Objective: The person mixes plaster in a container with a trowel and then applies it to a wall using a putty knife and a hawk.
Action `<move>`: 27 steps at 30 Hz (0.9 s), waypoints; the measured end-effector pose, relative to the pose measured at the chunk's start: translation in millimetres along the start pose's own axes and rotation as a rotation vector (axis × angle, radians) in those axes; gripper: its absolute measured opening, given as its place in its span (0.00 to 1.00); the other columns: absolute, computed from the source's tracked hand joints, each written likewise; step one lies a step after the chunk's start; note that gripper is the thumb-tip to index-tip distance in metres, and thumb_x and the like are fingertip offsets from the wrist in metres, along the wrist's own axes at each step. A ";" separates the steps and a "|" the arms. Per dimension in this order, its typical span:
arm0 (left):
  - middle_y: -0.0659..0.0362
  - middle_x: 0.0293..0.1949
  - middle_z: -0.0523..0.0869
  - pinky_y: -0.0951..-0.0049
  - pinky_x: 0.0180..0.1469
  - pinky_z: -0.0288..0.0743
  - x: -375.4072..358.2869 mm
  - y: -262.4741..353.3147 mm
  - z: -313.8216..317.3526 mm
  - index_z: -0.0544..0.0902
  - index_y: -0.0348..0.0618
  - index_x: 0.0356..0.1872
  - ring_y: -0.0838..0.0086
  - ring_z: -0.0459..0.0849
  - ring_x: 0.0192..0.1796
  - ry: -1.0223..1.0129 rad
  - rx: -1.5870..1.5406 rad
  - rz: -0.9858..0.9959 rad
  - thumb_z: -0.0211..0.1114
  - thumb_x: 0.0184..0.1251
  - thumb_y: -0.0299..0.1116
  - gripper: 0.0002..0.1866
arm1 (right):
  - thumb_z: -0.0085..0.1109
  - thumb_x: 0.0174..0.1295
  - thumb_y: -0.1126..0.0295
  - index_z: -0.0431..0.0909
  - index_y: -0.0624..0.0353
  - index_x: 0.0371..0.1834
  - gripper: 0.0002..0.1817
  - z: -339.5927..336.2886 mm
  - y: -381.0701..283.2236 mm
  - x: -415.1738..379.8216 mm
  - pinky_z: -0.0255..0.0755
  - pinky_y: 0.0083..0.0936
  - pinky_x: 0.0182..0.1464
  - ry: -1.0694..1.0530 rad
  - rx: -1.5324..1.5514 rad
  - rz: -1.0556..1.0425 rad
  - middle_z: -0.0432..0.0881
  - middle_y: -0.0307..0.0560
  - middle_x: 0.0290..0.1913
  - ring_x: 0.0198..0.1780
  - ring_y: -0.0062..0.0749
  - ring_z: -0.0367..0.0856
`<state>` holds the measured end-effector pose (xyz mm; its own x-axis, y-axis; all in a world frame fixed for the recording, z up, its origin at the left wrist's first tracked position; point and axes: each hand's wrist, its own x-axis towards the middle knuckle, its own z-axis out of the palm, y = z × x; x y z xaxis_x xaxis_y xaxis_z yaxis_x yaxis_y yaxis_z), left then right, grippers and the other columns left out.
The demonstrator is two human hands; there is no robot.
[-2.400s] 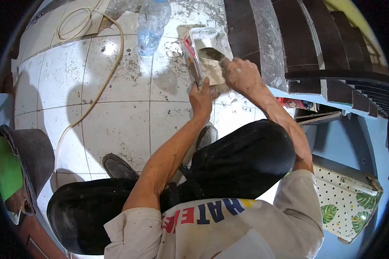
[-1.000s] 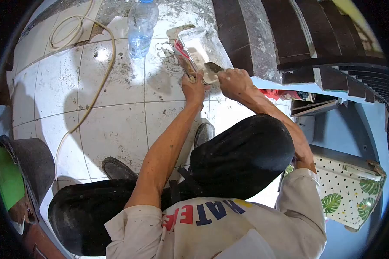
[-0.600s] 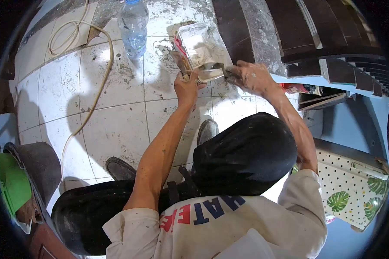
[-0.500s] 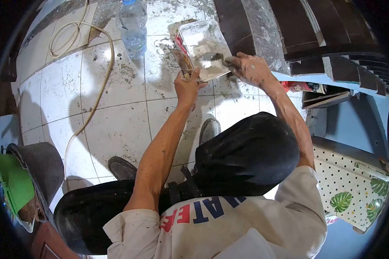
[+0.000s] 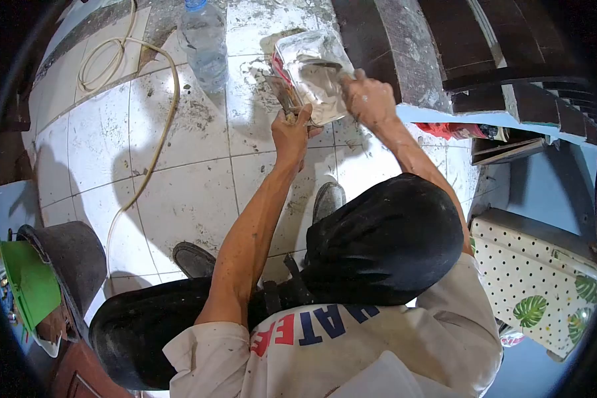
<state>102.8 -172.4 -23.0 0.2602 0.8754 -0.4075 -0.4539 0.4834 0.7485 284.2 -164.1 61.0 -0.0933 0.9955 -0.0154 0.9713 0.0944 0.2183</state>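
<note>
Left hand (image 5: 290,131) grips the tilted tub (image 5: 310,74) by its near rim above the floor (image 5: 179,192), right hand (image 5: 367,99) clenched on a trowel (image 5: 325,66) inside; thin, flexible plastic, probably slippery with wet paste.

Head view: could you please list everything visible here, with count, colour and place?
tub: one, whitish, smeared, tilted at top centre, gripped at its near edge
trowel: one, grey blade inside the tub
bottle: one, clear, upright on the floor, top
hose: one, cream, coiled top left, trailing down
floor: white tiles, dirty
steps: dark, top right
bucket: one, dark, left
dotted cloth: one, white with green leaves, right
shoes: two, dark, centre
left hand: holds the tub
right hand: holds the trowel
</note>
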 end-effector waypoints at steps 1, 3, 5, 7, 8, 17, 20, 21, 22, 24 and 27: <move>0.52 0.43 0.86 0.73 0.41 0.93 1.1 0.2 1.3 0.78 0.30 0.51 0.71 0.89 0.41 -0.002 0.018 0.003 0.71 0.74 0.36 0.18 | 0.59 0.64 0.68 0.80 0.55 0.58 0.18 0.1 -6.4 0.0 0.86 0.47 0.39 0.025 0.006 -0.001 0.85 0.60 0.51 0.39 0.54 0.91; 0.53 0.43 0.86 0.73 0.41 0.93 3.2 -2.7 1.8 0.78 0.30 0.51 0.71 0.89 0.39 -0.014 0.011 -0.002 0.71 0.74 0.37 0.18 | 0.57 0.65 0.72 0.78 0.55 0.60 0.19 4.9 -14.1 -12.8 0.85 0.48 0.41 -0.050 0.018 -0.058 0.85 0.60 0.51 0.39 0.55 0.91; 0.54 0.42 0.86 0.74 0.41 0.93 3.3 -2.9 3.9 0.78 0.31 0.50 0.71 0.89 0.38 -0.013 0.002 0.002 0.72 0.73 0.37 0.18 | 0.59 0.69 0.65 0.77 0.50 0.61 0.18 -12.8 -12.3 -31.8 0.85 0.49 0.44 -0.069 0.118 -0.079 0.86 0.54 0.47 0.43 0.54 0.90; 0.60 0.33 0.83 0.76 0.32 0.87 -2.2 -1.3 5.1 0.79 0.32 0.50 0.75 0.85 0.31 0.015 -0.023 0.024 0.72 0.74 0.42 0.20 | 0.59 0.70 0.62 0.78 0.51 0.61 0.18 -44.0 -0.8 -36.6 0.84 0.49 0.46 -0.135 0.129 -0.035 0.86 0.53 0.49 0.44 0.55 0.90; 0.60 0.33 0.83 0.76 0.32 0.87 -4.4 0.1 0.7 0.79 0.32 0.50 0.75 0.85 0.31 0.021 -0.022 0.030 0.72 0.74 0.42 0.20 | 0.59 0.71 0.60 0.78 0.51 0.61 0.18 -52.3 4.6 -37.6 0.83 0.50 0.49 -0.204 0.142 0.026 0.86 0.53 0.50 0.45 0.56 0.89; 0.57 0.31 0.78 0.75 0.22 0.73 -5.3 -10.3 -37.6 0.72 0.30 0.63 0.79 0.75 0.24 0.075 0.294 0.171 0.53 0.80 0.64 0.38 | 0.60 0.70 0.55 0.83 0.49 0.59 0.18 -11.8 14.0 -39.7 0.83 0.51 0.49 -0.145 0.185 0.132 0.86 0.55 0.50 0.46 0.58 0.89; 0.57 0.32 0.78 0.74 0.26 0.75 -3.5 -16.1 -36.4 0.73 0.31 0.60 0.78 0.77 0.28 0.153 0.271 0.172 0.52 0.80 0.65 0.38 | 0.60 0.69 0.59 0.83 0.47 0.58 0.17 -49.3 -2.1 -32.0 0.83 0.50 0.48 -0.087 0.130 0.142 0.85 0.55 0.51 0.45 0.57 0.89; 0.57 0.32 0.78 0.74 0.26 0.75 -3.7 -20.0 -36.4 0.73 0.31 0.60 0.78 0.77 0.28 0.153 0.279 0.177 0.52 0.80 0.65 0.38 | 0.60 0.69 0.61 0.83 0.48 0.58 0.16 -50.4 -3.8 -29.4 0.83 0.50 0.47 -0.058 0.137 0.157 0.84 0.55 0.51 0.45 0.56 0.90; 0.57 0.33 0.78 0.74 0.27 0.76 -3.4 -24.3 -35.1 0.74 0.32 0.59 0.78 0.78 0.30 0.187 0.250 0.152 0.53 0.81 0.63 0.35 | 0.60 0.68 0.64 0.83 0.48 0.58 0.16 -50.8 -4.6 -27.5 0.84 0.49 0.47 -0.028 0.143 0.178 0.84 0.56 0.51 0.45 0.55 0.90; 0.57 0.34 0.78 0.74 0.29 0.76 -2.1 -31.8 -33.4 0.76 0.33 0.57 0.78 0.78 0.33 0.207 0.224 0.124 0.53 0.81 0.61 0.33 | 0.60 0.67 0.66 0.82 0.49 0.58 0.17 -16.7 0.0 -15.9 0.84 0.49 0.47 -0.010 0.095 0.137 0.84 0.56 0.51 0.45 0.55 0.90; 0.62 0.33 0.77 0.76 0.30 0.74 3.3 -28.9 -29.0 0.79 0.36 0.51 0.80 0.77 0.33 0.259 0.134 0.175 0.56 0.82 0.55 0.26 | 0.60 0.65 0.67 0.80 0.51 0.60 0.19 5.3 -6.3 -12.5 0.85 0.48 0.47 -0.041 0.037 0.063 0.84 0.57 0.51 0.46 0.55 0.90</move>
<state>92.1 -183.1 -61.2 -0.0447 0.9267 -0.3730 -0.3525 0.3348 0.8739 280.4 -177.1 54.6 -0.0231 0.9988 -0.0426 0.9825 0.0306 0.1840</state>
